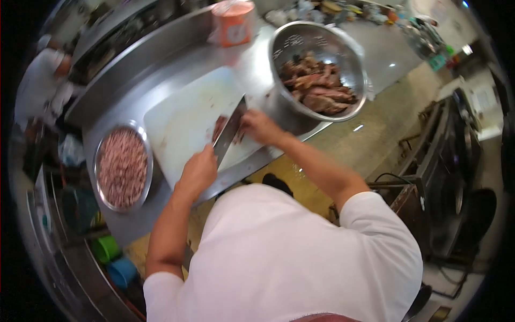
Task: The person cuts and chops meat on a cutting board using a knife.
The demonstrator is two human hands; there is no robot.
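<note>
The cutting board (185,121) is white with faint reddish stains, on a grey steel tabletop (161,70). The bowl (319,70) at upper right holds dark brown-red meat, and the pan (122,167) at left holds speckled pink mince. An orange tub (234,22) stands at the top, and green and blue cups (113,260) sit at lower left.

Head view, looking down over a person's white shirt (289,257). The left hand (197,172) grips the handle of a cleaver (229,131), its blade resting on meat (219,127) on a white cutting board (185,121). The right hand (259,127) holds the meat just beside the blade. On the steel counter (161,70), a colander (322,67) of meat chunks stands right of the board, a bowl (122,167) of mince left. An orange tub (233,22) stands beyond.
</note>
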